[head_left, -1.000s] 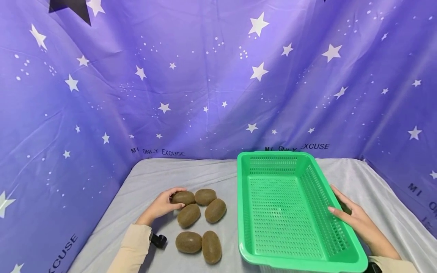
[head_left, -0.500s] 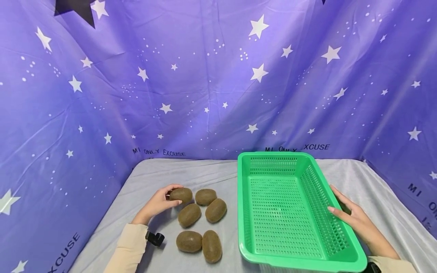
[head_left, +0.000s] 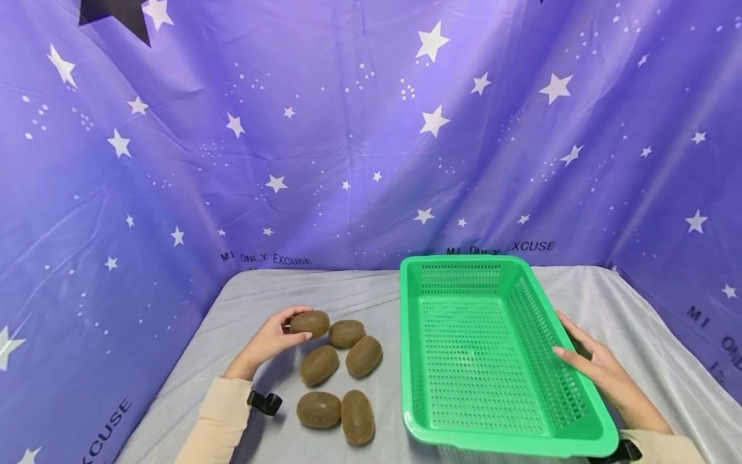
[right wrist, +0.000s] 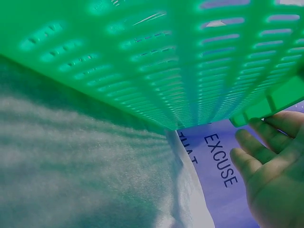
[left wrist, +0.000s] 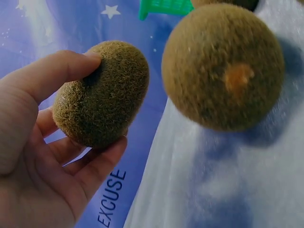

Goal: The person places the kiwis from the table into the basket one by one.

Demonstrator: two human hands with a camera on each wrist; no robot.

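Note:
My left hand (head_left: 271, 341) pinches a brown fuzzy kiwi (head_left: 311, 323) between thumb and fingers, at the upper left of a group of kiwis. In the left wrist view the held kiwi (left wrist: 109, 102) sits apart from the large kiwi (left wrist: 223, 69) beside it. On the right stands a green perforated plastic basket (head_left: 409, 361) with bare inner floor. My right hand (head_left: 608, 377) holds its right rim, thumb over the edge and fingers outside. The right wrist view shows those fingers (right wrist: 256, 149) under the rim, beside the slotted wall (right wrist: 190, 66).
Several more kiwis lie on the grey cloth (head_left: 255, 303), among them a near pair, one crosswise (head_left: 319, 410) and one lengthwise (head_left: 357, 417). A purple star-printed curtain (head_left: 359, 142) rises behind and on both sides.
My left hand has first shifted slightly left, then upward with the kiwi, parting it from the kiwi below. The right hand and basket have stayed in place.

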